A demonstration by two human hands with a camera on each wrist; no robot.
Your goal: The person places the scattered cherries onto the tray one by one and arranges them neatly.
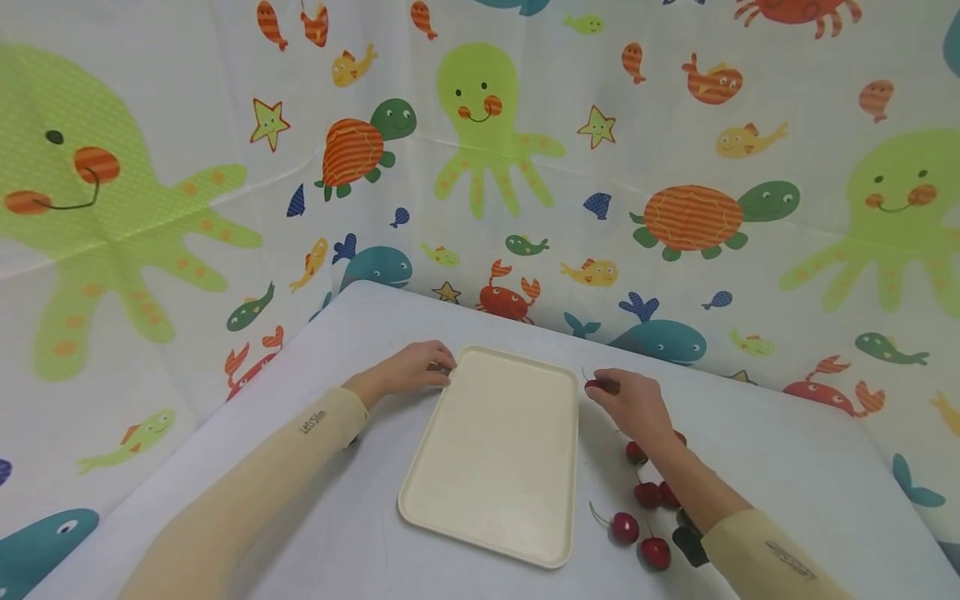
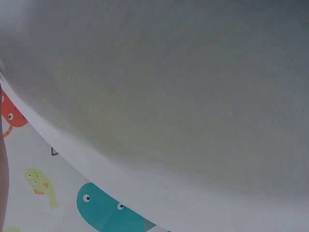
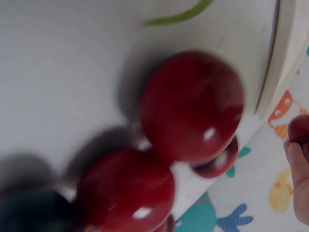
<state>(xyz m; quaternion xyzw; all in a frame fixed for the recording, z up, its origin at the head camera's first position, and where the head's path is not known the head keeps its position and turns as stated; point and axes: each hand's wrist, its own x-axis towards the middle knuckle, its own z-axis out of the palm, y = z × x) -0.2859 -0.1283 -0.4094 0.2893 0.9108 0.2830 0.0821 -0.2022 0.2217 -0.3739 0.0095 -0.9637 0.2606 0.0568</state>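
Note:
In the head view, a cream rectangular tray point(image 1: 498, 450) lies on the white table. My left hand point(image 1: 412, 367) is at its far left corner, fingers loosely bent against or just beside the rim; contact is hard to tell. Beyond the tray's far right corner, my right hand point(image 1: 633, 404) pinches a dark red cherry point(image 1: 592, 388) between thumb and fingers, stem upward. That held cherry point(image 3: 300, 129) also shows at the right edge of the right wrist view. Several loose cherries point(image 1: 624, 528) lie right of the tray, partly below my right forearm.
White cloth covers the table point(image 1: 337, 517), with a sea-animal curtain point(image 1: 547, 167) behind and at the left. A dark wrist device point(image 1: 690, 542) shows below the right sleeve. Large cherries point(image 3: 193, 106) lie close to the right wrist camera. Mostly tabletop point(image 2: 183, 96) fills the left wrist view.

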